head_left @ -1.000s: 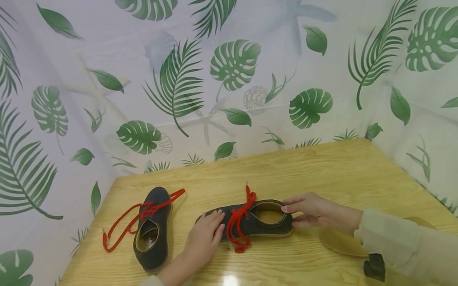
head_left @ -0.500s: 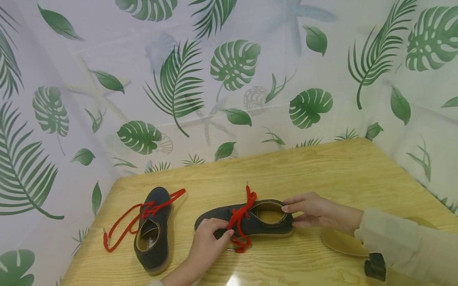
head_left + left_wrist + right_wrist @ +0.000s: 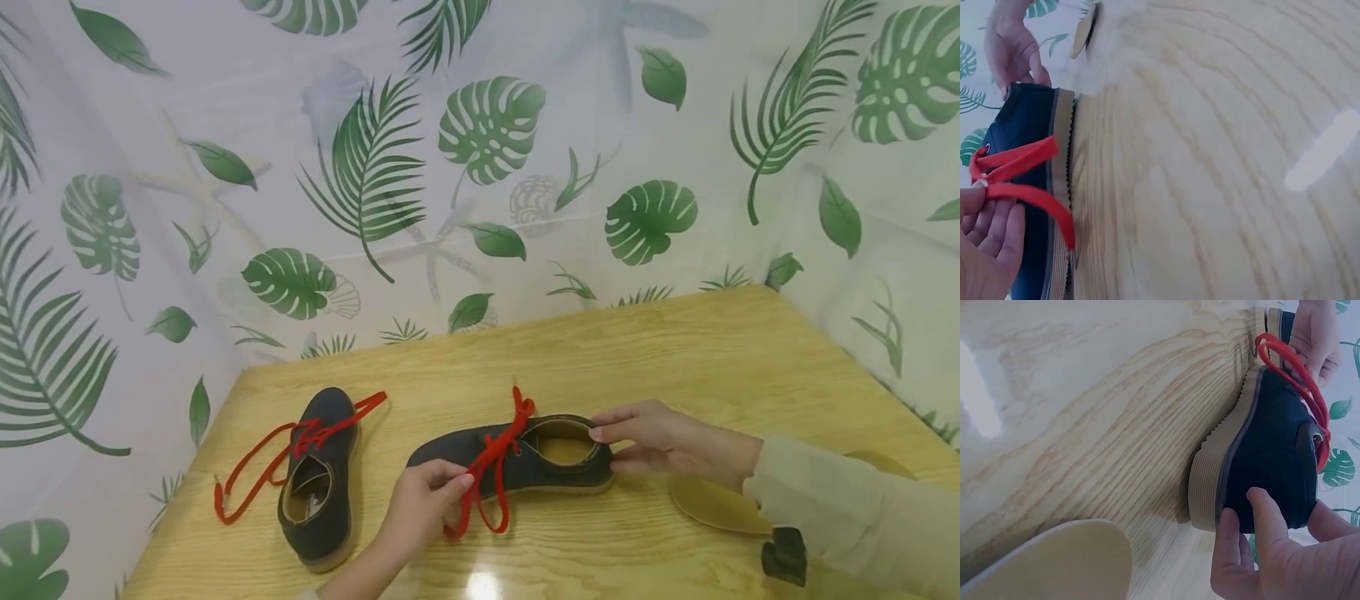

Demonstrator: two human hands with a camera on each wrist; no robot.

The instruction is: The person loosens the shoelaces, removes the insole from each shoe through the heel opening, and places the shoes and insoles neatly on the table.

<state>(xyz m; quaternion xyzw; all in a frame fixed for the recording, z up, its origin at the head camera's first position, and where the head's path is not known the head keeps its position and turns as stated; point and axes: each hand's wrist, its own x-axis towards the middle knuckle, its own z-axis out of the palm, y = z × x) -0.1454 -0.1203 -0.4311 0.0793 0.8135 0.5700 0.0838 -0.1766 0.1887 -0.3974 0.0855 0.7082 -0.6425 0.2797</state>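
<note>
A dark navy shoe point(image 3: 555, 478) lies flat on the table with its toe to the left. Its red shoelace point(image 3: 493, 454) is loosely looped over the front. My left hand point(image 3: 426, 504) pinches a strand of that lace between thumb and finger, beside the toe; the left wrist view shows the pinched red shoelace point(image 3: 1032, 195) crossing the shoe's side. My right hand point(image 3: 660, 439) grips the heel, thumb at the collar and fingers behind; the right wrist view shows the right hand's fingers against the shoe heel point(image 3: 1272, 469). Part of the toe is hidden by my left hand.
A second navy shoe point(image 3: 333, 521) stands at the left, toe pointing away, its red laces point(image 3: 251, 471) spread loose. A tan insole point(image 3: 712, 507) lies partly under my right forearm. A leaf-printed cloth point(image 3: 487, 242) hangs behind the wooden table point(image 3: 637, 350).
My left hand has gone from resting on the toe to pinching the red lace, and draws it slightly to the left and toward me. The right hand and shoe have stayed put.
</note>
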